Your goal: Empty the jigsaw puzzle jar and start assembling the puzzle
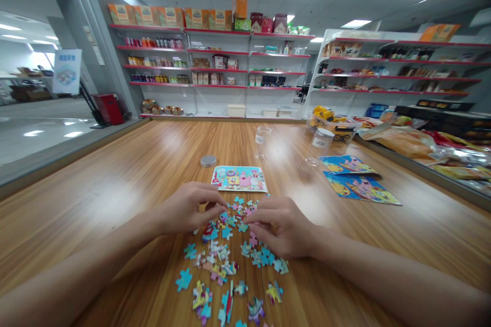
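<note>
Loose jigsaw puzzle pieces (227, 233) lie scattered over the wooden table in front of me, many of them light blue, others pink, yellow or white. My left hand (192, 208) reaches in over the upper left of the pile, thumb and fingertips drawn together in a pinch. Opposite it, my right hand (282, 226) rests low over the pieces, its fingers curled and closed. Whatever lies between the fingertips of either hand is too small or hidden to make out. Just beyond both hands lies a picture card (239, 179) with cartoon characters.
A silver lid (208, 161) lies behind the card. Two clear jars, one open (263, 143) and one lidded (319, 147), stand farther back. Blue cartoon sheets (358, 180) lie at right, near a toy-truck bin (333, 125) and packaged goods (418, 145). Stocked shelves (218, 52) stand behind.
</note>
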The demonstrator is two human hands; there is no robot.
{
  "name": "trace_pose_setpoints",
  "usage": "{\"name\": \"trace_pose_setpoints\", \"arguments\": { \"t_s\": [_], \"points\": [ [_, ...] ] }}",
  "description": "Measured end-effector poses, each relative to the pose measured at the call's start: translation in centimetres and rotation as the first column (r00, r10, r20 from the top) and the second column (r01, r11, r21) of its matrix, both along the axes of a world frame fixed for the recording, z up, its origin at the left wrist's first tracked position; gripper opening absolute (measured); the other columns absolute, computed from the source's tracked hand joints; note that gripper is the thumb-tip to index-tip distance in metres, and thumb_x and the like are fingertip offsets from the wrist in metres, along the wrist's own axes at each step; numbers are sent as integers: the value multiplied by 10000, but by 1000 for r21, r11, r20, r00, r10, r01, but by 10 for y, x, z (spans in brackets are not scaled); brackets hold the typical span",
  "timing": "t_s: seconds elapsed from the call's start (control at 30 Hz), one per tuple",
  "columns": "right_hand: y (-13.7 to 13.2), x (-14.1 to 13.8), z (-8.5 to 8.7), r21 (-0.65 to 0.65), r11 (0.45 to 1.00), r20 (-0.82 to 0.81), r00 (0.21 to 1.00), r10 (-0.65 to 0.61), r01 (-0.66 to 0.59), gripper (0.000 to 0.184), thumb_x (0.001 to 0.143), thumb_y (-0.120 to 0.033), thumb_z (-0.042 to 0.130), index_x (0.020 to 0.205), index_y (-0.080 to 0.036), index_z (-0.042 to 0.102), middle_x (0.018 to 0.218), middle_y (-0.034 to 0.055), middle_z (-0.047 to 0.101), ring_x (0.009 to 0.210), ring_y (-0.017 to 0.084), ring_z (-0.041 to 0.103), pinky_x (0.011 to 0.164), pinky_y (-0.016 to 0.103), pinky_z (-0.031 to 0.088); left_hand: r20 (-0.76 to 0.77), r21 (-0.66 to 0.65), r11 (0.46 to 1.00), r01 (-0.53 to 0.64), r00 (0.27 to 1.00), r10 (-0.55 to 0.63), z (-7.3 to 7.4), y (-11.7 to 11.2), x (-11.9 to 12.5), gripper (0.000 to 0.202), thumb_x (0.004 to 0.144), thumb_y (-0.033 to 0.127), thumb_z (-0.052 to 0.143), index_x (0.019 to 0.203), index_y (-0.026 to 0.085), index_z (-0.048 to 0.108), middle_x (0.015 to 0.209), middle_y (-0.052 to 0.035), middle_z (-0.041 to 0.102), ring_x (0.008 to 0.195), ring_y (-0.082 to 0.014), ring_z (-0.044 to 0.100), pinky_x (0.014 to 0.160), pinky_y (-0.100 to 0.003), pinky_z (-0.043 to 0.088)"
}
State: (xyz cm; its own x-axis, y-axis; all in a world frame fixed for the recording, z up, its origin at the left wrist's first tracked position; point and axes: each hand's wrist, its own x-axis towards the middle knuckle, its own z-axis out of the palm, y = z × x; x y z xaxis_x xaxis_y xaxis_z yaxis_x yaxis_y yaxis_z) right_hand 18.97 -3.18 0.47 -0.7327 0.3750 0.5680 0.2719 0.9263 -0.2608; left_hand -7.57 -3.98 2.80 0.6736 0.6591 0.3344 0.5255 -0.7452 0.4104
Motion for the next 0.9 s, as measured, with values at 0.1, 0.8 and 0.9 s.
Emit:
{"name": "trace_pose_setpoints", "arguments": {
  "t_s": [0.1, 0.8, 0.9],
  "points": [
    [5, 1, -4, -20, 987, -6, 987, -161, 161, 192, 867, -180, 581, 938, -178, 760, 720, 43, 676, 688, 152, 585, 624, 267, 421, 1, -37, 999, -39, 999, 39, -23, 15, -13, 231, 953, 282, 547, 1033, 158, 725, 862, -58, 697, 738, -136, 612, 680, -237, 452],
    [0, -3, -4, -55, 995, 161, 984, -76, 86, 244, 940, -365, 621, 1129, -263, 738, 930, 73, 572, 901, 193, 533, 784, 334, 473, -105, 75, 993, 86, 991, -78, -29, 3, 0, 290, 979, 304, 514, 1164, 235, 727, 793, -31, 562, 691, -132, 529, 621, -237, 374],
    [1, -4, -4, -69, 994, 158, 985, -69, 81, 245, 941, -368, 628, 1138, -272, 737, 939, 69, 571, 890, 183, 534, 781, 322, 471, -106, 83, 993, 85, 991, -76, -30, 2, 1, 282, 972, 318, 533, 1154, 222, 726, 803, -34, 570, 689, -133, 533, 622, -237, 381]
  ]
}}
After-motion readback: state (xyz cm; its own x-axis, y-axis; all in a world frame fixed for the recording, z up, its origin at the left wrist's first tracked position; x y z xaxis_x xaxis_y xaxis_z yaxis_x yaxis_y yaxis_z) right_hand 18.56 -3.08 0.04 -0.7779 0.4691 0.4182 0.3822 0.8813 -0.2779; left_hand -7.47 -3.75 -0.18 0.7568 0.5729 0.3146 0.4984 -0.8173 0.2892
